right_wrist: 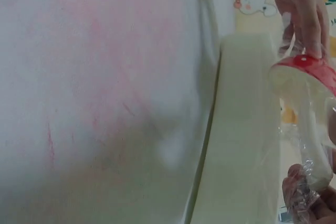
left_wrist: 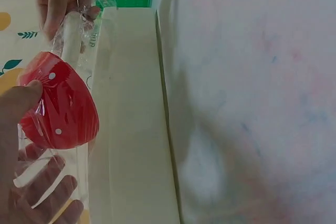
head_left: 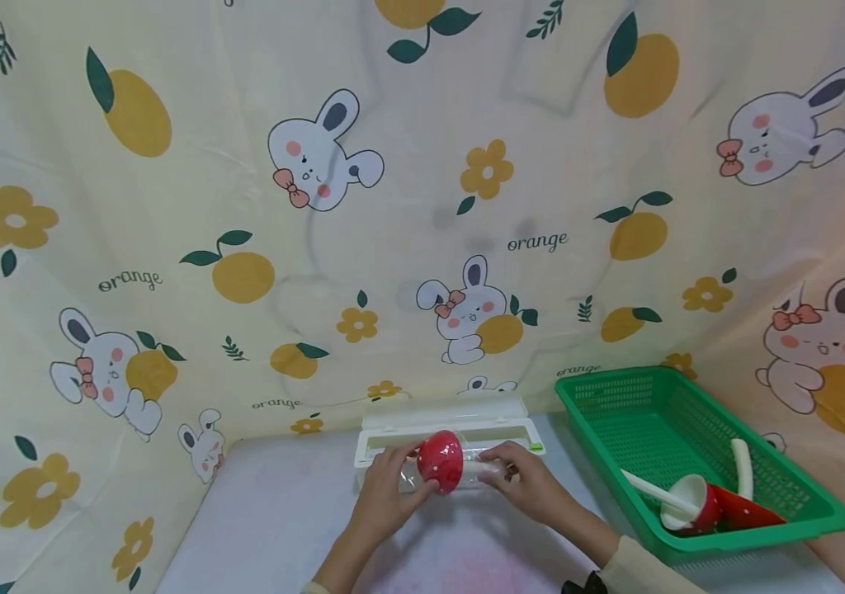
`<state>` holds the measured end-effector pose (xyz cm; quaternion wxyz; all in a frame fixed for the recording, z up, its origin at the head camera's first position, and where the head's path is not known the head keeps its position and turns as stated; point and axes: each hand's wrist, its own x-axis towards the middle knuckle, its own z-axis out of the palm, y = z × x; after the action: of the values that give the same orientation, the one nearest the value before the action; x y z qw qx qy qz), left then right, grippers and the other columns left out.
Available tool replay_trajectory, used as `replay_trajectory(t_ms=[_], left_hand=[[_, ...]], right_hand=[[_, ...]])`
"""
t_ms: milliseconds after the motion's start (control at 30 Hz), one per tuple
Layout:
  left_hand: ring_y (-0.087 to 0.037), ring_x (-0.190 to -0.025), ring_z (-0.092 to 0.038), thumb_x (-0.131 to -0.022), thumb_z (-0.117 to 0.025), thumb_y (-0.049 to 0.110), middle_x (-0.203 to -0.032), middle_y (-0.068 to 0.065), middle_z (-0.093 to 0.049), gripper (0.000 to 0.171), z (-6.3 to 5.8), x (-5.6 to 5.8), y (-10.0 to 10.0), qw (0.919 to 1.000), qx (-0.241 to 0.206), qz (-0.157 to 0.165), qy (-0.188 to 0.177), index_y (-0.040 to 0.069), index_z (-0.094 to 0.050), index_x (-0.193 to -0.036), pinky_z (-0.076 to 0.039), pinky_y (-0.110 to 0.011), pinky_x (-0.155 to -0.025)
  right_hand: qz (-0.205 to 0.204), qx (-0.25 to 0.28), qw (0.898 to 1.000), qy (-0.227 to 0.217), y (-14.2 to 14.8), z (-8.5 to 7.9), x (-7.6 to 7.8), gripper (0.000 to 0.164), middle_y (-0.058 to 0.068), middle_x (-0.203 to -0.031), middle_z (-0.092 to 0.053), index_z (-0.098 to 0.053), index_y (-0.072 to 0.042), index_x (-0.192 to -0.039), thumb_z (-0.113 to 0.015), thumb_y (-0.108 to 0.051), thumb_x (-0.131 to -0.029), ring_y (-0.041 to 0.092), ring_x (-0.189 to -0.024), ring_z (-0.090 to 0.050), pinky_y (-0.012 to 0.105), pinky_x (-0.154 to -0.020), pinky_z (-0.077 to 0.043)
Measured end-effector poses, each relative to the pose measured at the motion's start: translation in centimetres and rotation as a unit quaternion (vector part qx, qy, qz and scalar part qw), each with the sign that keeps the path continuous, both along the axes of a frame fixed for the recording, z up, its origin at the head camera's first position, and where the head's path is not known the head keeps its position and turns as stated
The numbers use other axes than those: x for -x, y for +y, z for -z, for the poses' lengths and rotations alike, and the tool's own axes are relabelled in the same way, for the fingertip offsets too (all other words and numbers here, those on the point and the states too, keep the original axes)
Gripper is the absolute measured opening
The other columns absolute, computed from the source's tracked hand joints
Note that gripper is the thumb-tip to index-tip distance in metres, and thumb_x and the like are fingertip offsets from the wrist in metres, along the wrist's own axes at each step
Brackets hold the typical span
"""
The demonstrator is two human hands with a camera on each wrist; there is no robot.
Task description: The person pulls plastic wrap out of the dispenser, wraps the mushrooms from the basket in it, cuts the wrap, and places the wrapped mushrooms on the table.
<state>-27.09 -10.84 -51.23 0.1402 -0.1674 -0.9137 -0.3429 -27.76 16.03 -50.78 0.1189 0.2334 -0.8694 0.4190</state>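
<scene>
A toy mushroom [head_left: 441, 462] with a red, white-dotted cap and a white stem lies sideways between my hands, wrapped in clear cling film [right_wrist: 302, 198]. My left hand [head_left: 385, 499] holds the cap, thumb on its near side; in the left wrist view its other fingers spread behind the film. At the stem's end, my right hand [head_left: 530, 483] pinches the stem and bunched film. Just behind the mushroom stands a long white cling film box [head_left: 445, 404], its lid raised. Part of the box's front is hidden by hands and mushroom.
A green plastic basket [head_left: 660, 412] stands to the right, holding red-capped toy mushrooms [head_left: 705, 516] with white stems. A printed cloth [head_left: 393, 247] with rabbits and oranges hangs behind the pale table [head_left: 266, 511].
</scene>
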Motion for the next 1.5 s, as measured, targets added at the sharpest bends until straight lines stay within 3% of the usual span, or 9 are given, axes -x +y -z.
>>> replay_trajectory(t_ms=[133, 267, 400, 633, 767, 933, 1200, 1500], left_hand=[[-0.02, -0.129, -0.046, -0.082, -0.076, 0.057, -0.136, 0.005, -0.051, 0.069, -0.2, 0.5, -0.2, 0.9996, -0.019, -0.002, -0.02, 0.035, -0.049, -0.142, -0.051, -0.052, -0.094], [-0.022, -0.129, -0.05, -0.086, -0.072, 0.056, -0.139, 0.004, -0.055, 0.068, -0.5, 0.7, -0.2, 0.9977, -0.052, 0.024, -0.037, 0.028, -0.049, -0.143, -0.049, -0.053, -0.098], [-0.024, -0.125, -0.057, -0.089, -0.068, 0.056, -0.135, -0.001, -0.061, 0.068, -0.9, 1.1, -0.4, 0.9929, -0.089, 0.049, -0.061, 0.022, -0.046, -0.144, -0.048, -0.055, -0.099], [-0.028, -0.128, -0.055, -0.085, -0.077, 0.047, -0.135, -0.001, -0.062, 0.069, -2.0, 2.0, -1.4, 0.9833, -0.118, 0.06, -0.124, 0.03, -0.045, -0.143, -0.048, -0.055, -0.1], [-0.027, -0.124, -0.057, -0.082, -0.083, 0.038, -0.131, -0.002, -0.063, 0.075, -2.5, 2.3, -1.4, 0.9856, -0.115, 0.058, -0.109, 0.026, -0.044, -0.145, -0.05, -0.048, -0.1], [-0.03, -0.127, -0.055, -0.081, -0.084, 0.038, -0.136, -0.003, -0.059, 0.074, -3.3, 2.6, -1.3, 0.989, -0.122, 0.026, -0.08, 0.025, -0.044, -0.143, -0.05, -0.052, -0.099], [-0.028, -0.124, -0.06, -0.081, -0.084, 0.02, -0.138, -0.004, -0.057, 0.071, -4.8, 3.0, -1.1, 0.982, -0.181, 0.032, -0.044, 0.027, -0.045, -0.14, -0.052, -0.04, -0.097], [-0.027, -0.119, -0.063, -0.08, -0.084, 0.024, -0.134, -0.004, -0.061, 0.07, -5.9, 3.1, -0.7, 0.9784, -0.204, 0.015, -0.03, 0.026, -0.048, -0.14, -0.052, -0.042, -0.097]], right_hand=[[-0.002, -0.028, 1.0, 0.003, 0.0, 0.1, 0.2, 0.044, -0.005, -0.11, -0.06, -0.069, -0.017, -0.119, -0.087, -0.017, -0.078, 0.012, -0.085, -0.056, 0.027, -0.069, -0.055], [0.019, -0.064, 0.998, 0.019, -0.2, -0.2, 0.4, 0.042, -0.005, -0.109, -0.057, -0.069, -0.018, -0.119, -0.084, -0.01, -0.08, 0.009, -0.083, -0.055, 0.021, -0.068, -0.053], [0.03, -0.069, 0.996, 0.037, -0.4, -1.0, 0.5, 0.044, -0.004, -0.108, -0.063, -0.067, -0.016, -0.121, -0.083, -0.01, -0.081, 0.007, -0.082, -0.056, 0.02, -0.069, -0.054], [0.045, -0.083, 0.993, 0.066, -0.7, -2.8, 1.5, 0.037, -0.004, -0.106, -0.069, -0.068, -0.015, -0.117, -0.082, -0.014, -0.082, 0.006, -0.082, -0.058, 0.023, -0.071, -0.055], [0.037, -0.095, 0.99, 0.094, -0.9, -3.9, 2.2, 0.033, -0.005, -0.106, -0.065, -0.07, -0.015, -0.115, -0.081, -0.014, -0.084, 0.006, -0.083, -0.058, 0.023, -0.074, -0.056], [0.035, -0.102, 0.988, 0.113, -1.3, -5.9, 2.9, 0.032, -0.007, -0.102, -0.062, -0.072, -0.02, -0.116, -0.081, -0.016, -0.086, 0.007, -0.084, -0.058, 0.024, -0.076, -0.057], [0.019, -0.109, 0.985, 0.13, -1.8, -8.7, 3.1, 0.031, -0.007, -0.097, -0.063, -0.071, -0.017, -0.118, -0.078, -0.016, -0.088, 0.008, -0.086, -0.062, 0.024, -0.08, -0.057], [0.022, -0.103, 0.983, 0.15, -1.8, -9.9, 3.7, 0.031, -0.005, -0.1, -0.066, -0.072, -0.016, -0.116, -0.078, -0.011, -0.086, 0.009, -0.089, -0.064, 0.024, -0.079, -0.057]])
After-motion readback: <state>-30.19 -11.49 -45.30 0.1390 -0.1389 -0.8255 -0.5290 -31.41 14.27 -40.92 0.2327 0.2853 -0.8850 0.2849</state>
